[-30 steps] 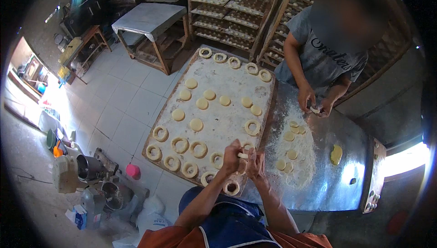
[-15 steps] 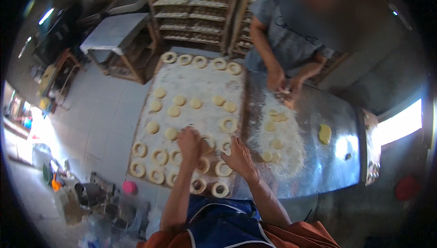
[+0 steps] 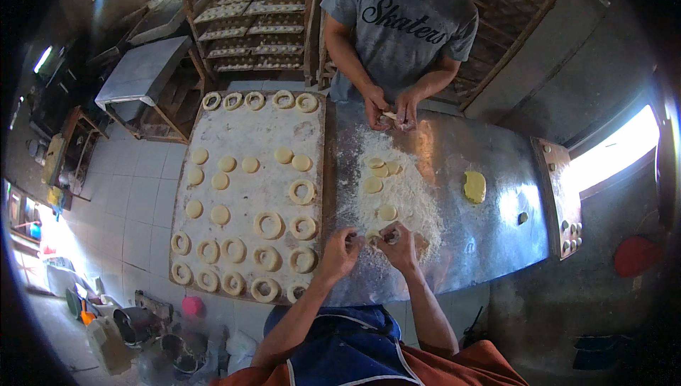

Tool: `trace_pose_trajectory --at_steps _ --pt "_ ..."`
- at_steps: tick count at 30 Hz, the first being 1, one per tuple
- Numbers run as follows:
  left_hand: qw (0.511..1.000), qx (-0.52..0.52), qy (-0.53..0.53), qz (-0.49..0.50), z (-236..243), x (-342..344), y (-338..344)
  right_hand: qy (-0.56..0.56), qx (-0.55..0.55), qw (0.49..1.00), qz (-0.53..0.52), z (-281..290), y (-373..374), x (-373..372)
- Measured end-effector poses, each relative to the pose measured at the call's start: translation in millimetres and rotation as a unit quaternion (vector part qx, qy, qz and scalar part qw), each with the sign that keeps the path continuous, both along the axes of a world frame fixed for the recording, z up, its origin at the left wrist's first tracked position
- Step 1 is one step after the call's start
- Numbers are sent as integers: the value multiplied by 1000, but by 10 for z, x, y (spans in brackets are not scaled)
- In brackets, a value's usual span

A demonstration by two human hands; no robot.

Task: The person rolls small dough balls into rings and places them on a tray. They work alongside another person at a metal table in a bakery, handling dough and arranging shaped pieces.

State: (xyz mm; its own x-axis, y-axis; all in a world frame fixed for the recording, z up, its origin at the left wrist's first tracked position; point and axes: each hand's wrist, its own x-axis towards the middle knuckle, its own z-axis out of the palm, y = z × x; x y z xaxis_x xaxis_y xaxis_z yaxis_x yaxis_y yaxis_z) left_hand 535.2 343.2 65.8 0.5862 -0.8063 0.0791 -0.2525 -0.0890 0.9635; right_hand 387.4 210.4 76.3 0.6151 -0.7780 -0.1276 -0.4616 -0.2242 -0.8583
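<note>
My left hand (image 3: 340, 253) is over the near edge of the floury strip, its fingers curled and a gap showing between thumb and fingers. To its right, my right hand (image 3: 399, 247) pinches a small round of pale dough (image 3: 374, 236) at its fingertips. The left fingertips come close to the same round; whether they touch it I cannot tell. Just beyond lie another dough round (image 3: 387, 212) and several more on the flour (image 3: 408, 194). Left of my hands, a floured board (image 3: 248, 131) bears dough rings (image 3: 269, 225) and small flat rounds (image 3: 220, 214).
Across the metal table (image 3: 489, 237) a co-worker (image 3: 404, 31) handles a bit of dough with both hands. A yellow dough lump (image 3: 474, 187) lies to the right, near a narrow board (image 3: 564, 198) with small pieces. Racks of trays (image 3: 245, 31) stand behind; buckets (image 3: 135, 326) sit lower left.
Both my hands have moved right, from above the dough rings on the board to the floury metal table. My right hand now grips a dough round. The view has shifted to the right.
</note>
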Motion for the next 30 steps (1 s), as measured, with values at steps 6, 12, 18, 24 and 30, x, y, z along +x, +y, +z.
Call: trace_pose_trajectory --at_steps 6,12,18,24,30 --pt "989 -5 151 1 143 -433 -277 -184 146 969 -76 169 71 -155" --pt "976 -40 216 7 192 -650 -442 -171 137 975 24 354 -97 -341" --pt "897 -132 410 -98 164 -751 -372 -289 433 852 49 261 -373 -490" --pt "846 -239 476 16 5 -774 -414 -211 277 937 -29 -128 -234 -302" --pt "987 -73 -94 110 137 -660 -452 -93 51 994 25 97 26 -114"
